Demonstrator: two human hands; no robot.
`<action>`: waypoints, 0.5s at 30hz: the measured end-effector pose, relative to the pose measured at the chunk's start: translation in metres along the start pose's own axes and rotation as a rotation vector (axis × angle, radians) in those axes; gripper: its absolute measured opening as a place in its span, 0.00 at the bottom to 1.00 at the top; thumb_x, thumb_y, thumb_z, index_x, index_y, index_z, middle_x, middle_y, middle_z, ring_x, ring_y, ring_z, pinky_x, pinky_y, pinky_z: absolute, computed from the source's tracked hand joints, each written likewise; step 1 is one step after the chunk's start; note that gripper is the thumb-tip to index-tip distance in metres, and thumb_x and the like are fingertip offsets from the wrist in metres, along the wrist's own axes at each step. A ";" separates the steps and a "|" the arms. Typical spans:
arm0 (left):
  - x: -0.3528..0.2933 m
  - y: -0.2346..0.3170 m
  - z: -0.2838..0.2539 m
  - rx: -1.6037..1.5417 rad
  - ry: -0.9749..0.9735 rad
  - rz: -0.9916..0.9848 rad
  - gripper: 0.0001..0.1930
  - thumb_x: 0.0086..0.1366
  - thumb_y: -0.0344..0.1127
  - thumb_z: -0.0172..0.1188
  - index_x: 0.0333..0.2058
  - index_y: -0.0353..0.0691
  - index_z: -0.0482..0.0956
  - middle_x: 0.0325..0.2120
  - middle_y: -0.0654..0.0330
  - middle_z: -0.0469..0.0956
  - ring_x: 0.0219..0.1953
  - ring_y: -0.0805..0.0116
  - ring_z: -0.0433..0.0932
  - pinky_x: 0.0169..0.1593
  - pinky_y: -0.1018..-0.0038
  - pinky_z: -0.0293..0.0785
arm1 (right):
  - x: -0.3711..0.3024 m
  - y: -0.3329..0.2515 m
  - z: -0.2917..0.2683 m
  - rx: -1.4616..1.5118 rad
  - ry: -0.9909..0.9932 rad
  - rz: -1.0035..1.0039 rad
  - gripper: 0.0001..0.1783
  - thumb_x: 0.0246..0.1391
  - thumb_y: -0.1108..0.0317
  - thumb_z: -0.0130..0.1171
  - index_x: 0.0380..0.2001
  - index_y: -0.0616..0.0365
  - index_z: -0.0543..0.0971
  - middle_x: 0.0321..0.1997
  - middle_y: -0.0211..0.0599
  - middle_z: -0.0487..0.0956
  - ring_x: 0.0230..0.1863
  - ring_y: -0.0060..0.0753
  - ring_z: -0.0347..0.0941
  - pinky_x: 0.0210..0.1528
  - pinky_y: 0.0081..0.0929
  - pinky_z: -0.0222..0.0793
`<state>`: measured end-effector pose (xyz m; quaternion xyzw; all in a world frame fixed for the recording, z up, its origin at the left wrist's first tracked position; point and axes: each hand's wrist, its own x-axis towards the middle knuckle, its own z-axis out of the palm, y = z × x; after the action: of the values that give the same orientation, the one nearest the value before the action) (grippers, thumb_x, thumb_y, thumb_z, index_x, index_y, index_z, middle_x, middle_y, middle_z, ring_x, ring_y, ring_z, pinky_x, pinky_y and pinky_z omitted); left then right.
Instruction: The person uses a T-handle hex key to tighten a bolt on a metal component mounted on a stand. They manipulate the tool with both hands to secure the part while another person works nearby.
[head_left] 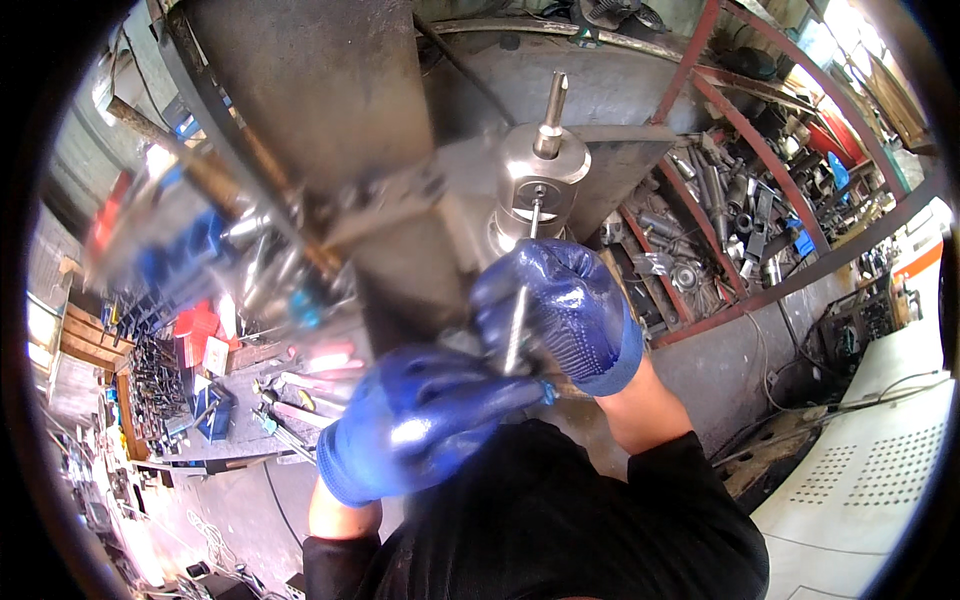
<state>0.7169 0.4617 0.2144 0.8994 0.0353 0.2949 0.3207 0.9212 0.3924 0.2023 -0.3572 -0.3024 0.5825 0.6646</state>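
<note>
A shiny cylindrical steel tool holder, with a steel shank sticking out of its far end, stands in front of me. The thin metal shaft of a long hex key runs from a small screw opening in its side back toward my body. My right hand, in a blue coated glove, is closed around the shaft just below the holder. At the shaft's near end my left hand, gloved alike, is closed, its fingers slightly blurred. A teal tip, perhaps the key's handle end, shows beyond those fingers.
At left, a bench carries pink-handled tools, a dark blue box and a red bin. A blurred machine arm crosses the upper left. A red metal frame encloses piled metal parts at right, beside a white perforated panel.
</note>
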 end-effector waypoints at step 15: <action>0.022 0.028 -0.015 0.737 -0.054 0.242 0.17 0.51 0.41 0.76 0.42 0.55 0.88 0.26 0.71 0.81 0.29 0.69 0.81 0.35 0.70 0.71 | -0.008 -0.008 0.018 -0.109 0.130 -0.091 0.21 0.72 0.54 0.57 0.41 0.63 0.85 0.30 0.40 0.85 0.28 0.28 0.82 0.33 0.25 0.78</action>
<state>0.7236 0.4532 0.2518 0.9595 0.0242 0.2742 -0.0601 0.9102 0.3859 0.2193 -0.4158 -0.3057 0.5100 0.6881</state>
